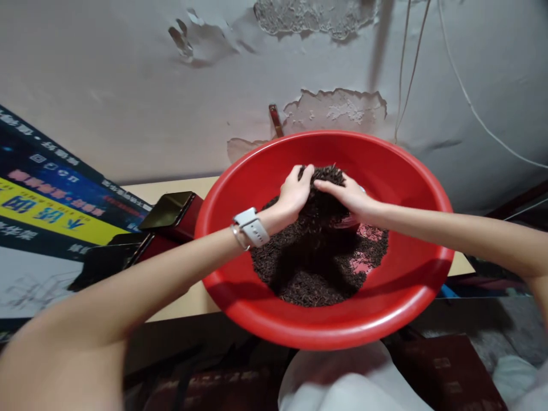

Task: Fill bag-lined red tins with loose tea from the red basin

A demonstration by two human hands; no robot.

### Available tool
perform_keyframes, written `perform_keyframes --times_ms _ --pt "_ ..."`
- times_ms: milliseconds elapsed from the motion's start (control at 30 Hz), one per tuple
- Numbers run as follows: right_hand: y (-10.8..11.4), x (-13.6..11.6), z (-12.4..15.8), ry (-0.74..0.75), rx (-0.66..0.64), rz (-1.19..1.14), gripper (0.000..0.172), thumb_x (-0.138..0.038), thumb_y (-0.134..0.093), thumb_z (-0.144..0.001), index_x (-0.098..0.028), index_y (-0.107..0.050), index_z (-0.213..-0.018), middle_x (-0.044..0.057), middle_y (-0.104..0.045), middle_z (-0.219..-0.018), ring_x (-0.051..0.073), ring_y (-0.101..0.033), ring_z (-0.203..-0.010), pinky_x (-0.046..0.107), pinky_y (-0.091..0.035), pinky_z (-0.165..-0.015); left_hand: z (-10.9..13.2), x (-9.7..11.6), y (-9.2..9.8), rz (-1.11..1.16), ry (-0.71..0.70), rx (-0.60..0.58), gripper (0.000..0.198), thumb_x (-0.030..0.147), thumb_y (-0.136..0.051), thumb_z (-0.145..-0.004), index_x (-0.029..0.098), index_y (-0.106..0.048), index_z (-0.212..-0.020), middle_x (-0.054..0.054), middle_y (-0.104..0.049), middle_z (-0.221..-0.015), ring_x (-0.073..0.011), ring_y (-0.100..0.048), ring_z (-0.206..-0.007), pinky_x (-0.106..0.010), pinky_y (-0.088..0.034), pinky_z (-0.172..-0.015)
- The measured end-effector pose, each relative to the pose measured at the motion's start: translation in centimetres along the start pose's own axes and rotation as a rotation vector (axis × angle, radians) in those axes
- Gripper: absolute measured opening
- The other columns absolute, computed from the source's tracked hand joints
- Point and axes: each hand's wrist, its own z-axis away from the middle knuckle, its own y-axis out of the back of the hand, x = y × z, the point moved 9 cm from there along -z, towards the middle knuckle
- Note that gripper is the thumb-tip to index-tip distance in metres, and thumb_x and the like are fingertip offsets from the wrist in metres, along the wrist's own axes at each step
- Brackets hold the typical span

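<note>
The left hand (295, 193) and right hand (356, 197) are cupping dark loose tea leaves (329, 173) inside a red plastic basin (325, 337), where more are lying. The basin is resting on a pale tabletop (186, 303); a white watch strap (253, 227) is circling the left wrist.

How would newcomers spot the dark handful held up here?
Find the big red basin before the peeling wall. Inside it, the left hand and right hand cup a dark clump. Unlike the similar loose pieces spread beneath, this clump sits raised between the hands.
</note>
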Motion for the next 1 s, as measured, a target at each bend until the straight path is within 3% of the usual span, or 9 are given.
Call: perform_keyframes --times_ms 100,200,300,467,667,733,800,900,1000 --pt "4.1 -1.9 -1.5 0.147 0.094 0.254 0.048 -0.044 -0.058 -0.084 -0.020 -0.049 -0.125 0.008 -0.060 -0.128 0.022 -0.055 -0.119 0.040 -0.042 -0.104 -2.2 2.4 -2.8 0.055 -0.104 -0.014 0.033 0.040 -0.039 -0.096 0.017 -0.057 -0.111 -0.007 -0.065 -0.113 -0.0223 -0.058 -0.111 -0.033 -0.043 -0.098" --pt "6.9 -1.2 -2.4 0.174 0.139 0.437 0.048 -0.042 -0.060 -0.083 -0.017 -0.053 -0.123 0.008 -0.060 -0.128 0.021 -0.053 -0.120 0.038 -0.040 -0.105 -3.3 1.5 -6.1 0.023 -0.073 -0.146 0.035 0.038 -0.037 -0.098 0.016 -0.057 -0.115 -0.009 -0.063 -0.122 -0.0209 -0.055 -0.117 -0.030 -0.041 -0.100" --pt "7.6 -0.4 -2.6 0.137 0.100 0.572 0.045 -0.042 -0.063 -0.083 -0.017 -0.057 -0.120 0.009 -0.063 -0.123 0.020 -0.058 -0.114 0.037 -0.042 -0.102 -3.3 0.4 -7.9 -0.076 -0.082 -0.280 0.037 0.033 -0.034 -0.098 0.014 -0.060 -0.116 -0.010 -0.060 -0.130 -0.0199 -0.053 -0.123 -0.030 -0.038 -0.103" --pt "6.4 -1.8 -2.1 0.132 -0.031 0.873 0.031 -0.040 -0.054 -0.091 -0.017 -0.065 -0.109 0.009 -0.069 -0.109 0.021 -0.064 -0.100 0.035 -0.047 -0.091 -2.7 0.9 -7.1 -0.284 -0.210 -0.382 0.037 0.032 -0.038 -0.094 0.016 -0.066 -0.113 -0.007 -0.066 -0.123 -0.0220 -0.058 -0.116 -0.031 -0.040 -0.102" --pt "6.2 -4.0 -0.1 0.205 -0.006 1.208 0.027 -0.028 -0.045 -0.094 -0.017 -0.066 -0.107 0.009 -0.069 -0.104 0.022 -0.062 -0.094 0.033 -0.044 -0.082 -0.7 2.1 -3.7 -0.508 -0.336 -0.410 0.035 0.029 -0.044 -0.089 0.017 -0.067 -0.113 -0.006 -0.069 -0.117 -0.0203 -0.062 -0.107 -0.028 -0.043 -0.097" --pt "5.5 -4.0 1.3 0.246 -0.022 1.267 0.025 -0.027 -0.044 -0.094 -0.016 -0.065 -0.102 0.009 -0.069 -0.100 0.021 -0.061 -0.090 0.030 -0.042 -0.077 0.2 1.5 -2.4 -0.625 -0.317 -0.381 0.034 0.030 -0.043 -0.090 0.017 -0.069 -0.106 -0.006 -0.071 -0.109 -0.0213 -0.063 -0.100 -0.030 -0.045 -0.092" --pt "3.9 -2.8 2.7 0.246 -0.127 1.288 0.025 -0.027 -0.043 -0.094 -0.016 -0.065 -0.095 0.008 -0.068 -0.093 0.018 -0.060 -0.082 0.028 -0.040 -0.072 1.6 0.1 -2.0 -0.735 -0.274 -0.423 0.033 0.032 -0.041 -0.090 0.018 -0.070 -0.099 -0.007 -0.072 -0.099 -0.0217 -0.064 -0.090 -0.030 -0.046 -0.084" --pt "0.2 1.7 5.4 0.200 -0.474 1.278 0.023 -0.028 -0.044 -0.094 -0.017 -0.064 -0.094 0.008 -0.068 -0.088 0.017 -0.060 -0.076 0.027 -0.038 -0.066 5.5 -3.8 -4.5 -0.778 -0.246 -0.709 0.029 0.030 -0.043 -0.090 0.019 -0.070 -0.094 -0.005 -0.072 -0.087 -0.0193 -0.064 -0.077 -0.026 -0.045 -0.072" --pt "-2.8 6.8 8.1 0.177 -0.829 1.347 0.019 -0.023 -0.053 -0.088 -0.016 -0.064 -0.102 0.011 -0.067 -0.097 0.020 -0.063 -0.081 0.027 -0.039 -0.065 11.8 -8.3 -8.7 -0.688 -0.289 -1.230 0.021 0.026 -0.052 -0.088 0.020 -0.070 -0.097 -0.003 -0.073 -0.091 -0.0170 -0.065 -0.076 -0.023 -0.045 -0.069"
